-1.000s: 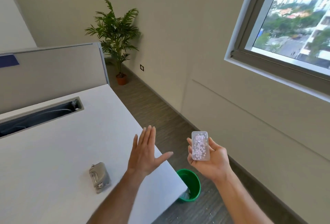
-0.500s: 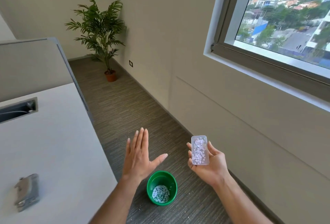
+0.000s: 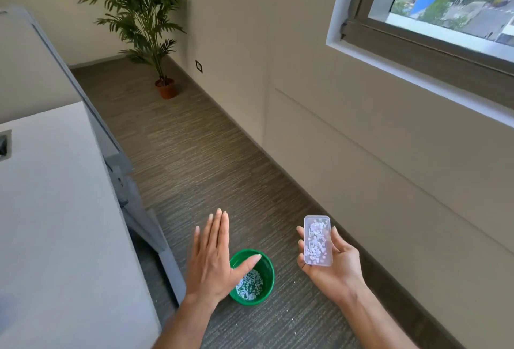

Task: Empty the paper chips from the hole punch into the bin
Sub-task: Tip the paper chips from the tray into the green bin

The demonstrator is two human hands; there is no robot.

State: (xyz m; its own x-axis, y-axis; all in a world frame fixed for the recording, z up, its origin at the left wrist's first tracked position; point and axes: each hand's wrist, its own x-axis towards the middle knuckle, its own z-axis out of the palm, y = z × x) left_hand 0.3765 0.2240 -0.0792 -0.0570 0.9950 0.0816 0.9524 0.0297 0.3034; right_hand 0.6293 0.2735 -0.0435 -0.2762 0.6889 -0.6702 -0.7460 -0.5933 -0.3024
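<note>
My right hand (image 3: 331, 268) holds a clear plastic chip tray (image 3: 318, 240) face up, with white paper chips lying in it. The tray hovers to the right of and above a small green bin (image 3: 264, 268) that stands on the carpet with white chips at its bottom. My left hand (image 3: 212, 257) is flat and holds nothing, fingers together and thumb out, and covers the bin's left side from my view. The hole punch body is out of view.
A white desk (image 3: 55, 223) with a grey partition (image 3: 91, 115) fills the left. A potted plant (image 3: 144, 23) stands in the far corner. A beige wall (image 3: 375, 168) with a window (image 3: 445, 6) runs along the right. A few chips lie on the carpet (image 3: 194, 154).
The view has swung right and down, so the desk and the hole punch slid out to the left. The bin now sits between my hands. Both hands keep their pose.
</note>
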